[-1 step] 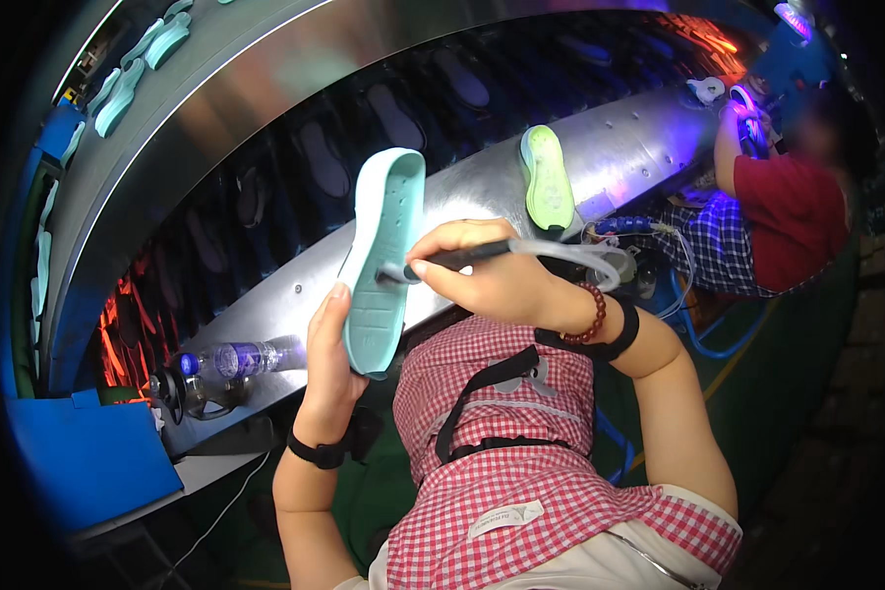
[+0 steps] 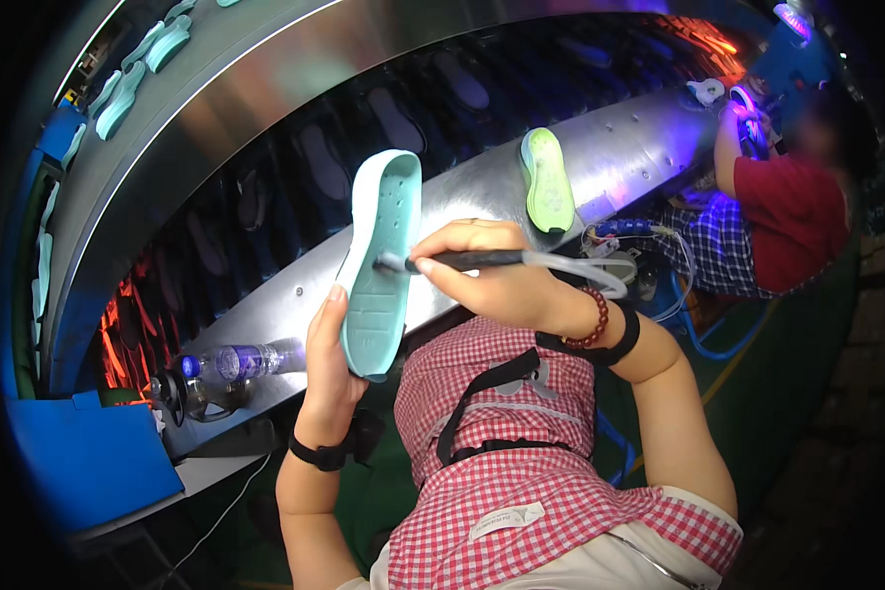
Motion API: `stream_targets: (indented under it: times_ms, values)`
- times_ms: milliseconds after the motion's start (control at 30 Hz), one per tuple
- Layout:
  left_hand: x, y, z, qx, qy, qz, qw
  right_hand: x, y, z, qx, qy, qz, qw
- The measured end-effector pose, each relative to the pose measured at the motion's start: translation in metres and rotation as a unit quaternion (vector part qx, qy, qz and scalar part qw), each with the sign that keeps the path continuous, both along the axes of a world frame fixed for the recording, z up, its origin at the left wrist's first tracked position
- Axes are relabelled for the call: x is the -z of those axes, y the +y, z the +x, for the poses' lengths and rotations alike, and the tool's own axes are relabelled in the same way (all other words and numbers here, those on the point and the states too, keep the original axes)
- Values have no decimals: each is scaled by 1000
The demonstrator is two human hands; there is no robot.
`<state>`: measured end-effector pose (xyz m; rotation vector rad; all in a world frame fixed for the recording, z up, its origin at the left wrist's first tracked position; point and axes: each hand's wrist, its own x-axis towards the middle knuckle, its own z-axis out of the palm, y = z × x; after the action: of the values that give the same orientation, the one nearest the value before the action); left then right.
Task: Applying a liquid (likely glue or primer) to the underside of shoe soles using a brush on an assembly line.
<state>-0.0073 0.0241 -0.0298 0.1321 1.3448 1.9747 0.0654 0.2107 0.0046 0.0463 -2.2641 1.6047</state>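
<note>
My left hand (image 2: 332, 364) grips a pale turquoise shoe sole (image 2: 376, 305) by its lower end, holding it up nearly upright with the hollow inner side toward me. In my right hand (image 2: 501, 280) is a black-handled brush (image 2: 462, 261), pinched between thumb and fingers. Its bristles touch the inside of the sole around the middle. A clear hose (image 2: 575, 264) runs from the back of the handle. To the right, a yellow-green shoe sole (image 2: 549, 187) lies on the metal ledge (image 2: 452, 211).
Plastic bottles (image 2: 241, 364) stand at the ledge's left end, beside a blue box (image 2: 98, 457). Dark soles pass behind on the curved machine, with orange glow at both ends. More turquoise soles (image 2: 120, 103) lie upper left. A co-worker in a red shirt (image 2: 787, 202) sits at right.
The brush tip has shifted slightly up along the inside of the sole. My right hand has moved a little to the right, and the sole has tilted slightly.
</note>
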Motion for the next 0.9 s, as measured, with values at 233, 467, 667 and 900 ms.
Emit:
stream_targets:
  times_ms: [233, 467, 667, 900]
  values:
    - [-1, 9, 3, 16, -105, 105, 989, 20, 28, -14, 40, -22, -167, 985]
    - [-2, 20, 8, -6, -109, 120, 987, 54, 37, -40, 53, 8, -278, 959]
    - [9, 25, 9, -30, -115, 117, 986, 61, 12, -49, 74, 12, -128, 989]
    - [18, 18, 0, -12, -113, 136, 984, 64, -17, -34, 75, 117, 88, 986]
